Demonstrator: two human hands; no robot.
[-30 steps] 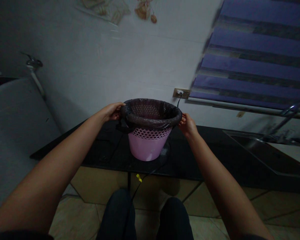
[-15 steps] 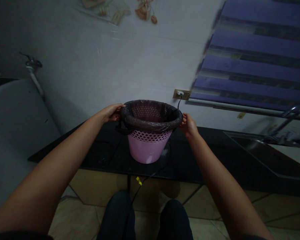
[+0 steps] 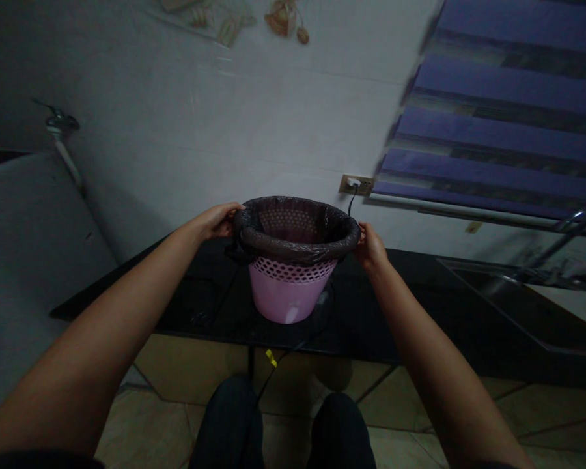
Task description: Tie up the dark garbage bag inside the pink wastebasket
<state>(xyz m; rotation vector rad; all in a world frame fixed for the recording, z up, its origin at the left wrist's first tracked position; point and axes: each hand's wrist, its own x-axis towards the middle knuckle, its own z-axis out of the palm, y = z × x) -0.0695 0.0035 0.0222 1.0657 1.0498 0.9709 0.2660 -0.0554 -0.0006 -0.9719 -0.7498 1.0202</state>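
Left grip [image 3: 218,221] and right grip [image 3: 370,246] clamped on bin liner [image 3: 297,238], fingertips hidden, pink bin [image 3: 286,296] dim

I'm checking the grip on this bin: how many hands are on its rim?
2. The left hand grips the bag-covered rim of the pink bin on its left side; the right hand grips the rim on its right side. No other hands show.

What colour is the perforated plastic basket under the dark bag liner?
Pink; the perforated plastic basket shows best in the head view.
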